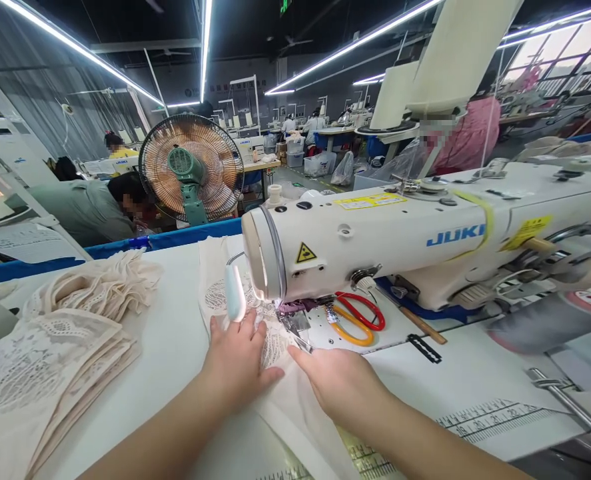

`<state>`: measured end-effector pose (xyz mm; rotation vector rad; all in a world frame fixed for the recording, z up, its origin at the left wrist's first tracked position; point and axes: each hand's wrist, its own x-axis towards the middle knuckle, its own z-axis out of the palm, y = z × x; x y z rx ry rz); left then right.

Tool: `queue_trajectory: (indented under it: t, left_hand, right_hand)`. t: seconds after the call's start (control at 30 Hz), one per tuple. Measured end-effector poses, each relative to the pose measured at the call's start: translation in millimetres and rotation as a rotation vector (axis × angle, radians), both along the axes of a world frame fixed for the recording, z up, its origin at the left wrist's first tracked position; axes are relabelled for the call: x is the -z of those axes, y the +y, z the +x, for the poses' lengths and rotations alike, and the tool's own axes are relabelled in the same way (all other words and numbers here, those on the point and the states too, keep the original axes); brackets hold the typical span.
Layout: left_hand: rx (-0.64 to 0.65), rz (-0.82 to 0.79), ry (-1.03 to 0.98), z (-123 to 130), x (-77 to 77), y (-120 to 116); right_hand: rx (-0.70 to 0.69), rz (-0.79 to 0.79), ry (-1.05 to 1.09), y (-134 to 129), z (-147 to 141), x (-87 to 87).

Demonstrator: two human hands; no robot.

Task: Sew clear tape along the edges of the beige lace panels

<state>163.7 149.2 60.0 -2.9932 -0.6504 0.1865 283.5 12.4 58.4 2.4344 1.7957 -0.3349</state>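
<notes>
My left hand lies with fingers spread on cream lace fabric, just in front of the needle area of a white sewing machine. My right hand is at the fabric's right edge, its thumb side against the cloth and its other fingers curled under, partly hidden. Beside its fingertip is a slim metal piece; whether the hand touches it I cannot tell. Plain cloth trails towards me between both forearms. A pale, bright guard stands above my left fingertips.
Left on the table lies a stack of lace pieces. Scissors with red and orange handles, a wooden-handled tool and a black slotted strip are on the right. Behind stands a large fan; a person bends beyond the blue edge.
</notes>
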Motion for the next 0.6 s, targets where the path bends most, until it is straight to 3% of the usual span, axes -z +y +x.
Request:
queue_trajectory:
  t: [0.17,0.33,0.6]
  left_hand:
    - [0.001,-0.057,0.002,6.7,-6.7,9.2]
    - [0.052,-0.073,-0.022,11.4,-7.8,20.6]
    - [0.091,-0.099,-0.063,15.9,9.4,56.3]
  right_hand:
    - [0.009,-0.08,-0.001,11.3,-4.2,-11.7]
    - [0.013,-0.133,-0.026,19.5,-8.4,-11.4]
    - [0.004,-0.092,-0.071,20.5,-7.2,-0.2]
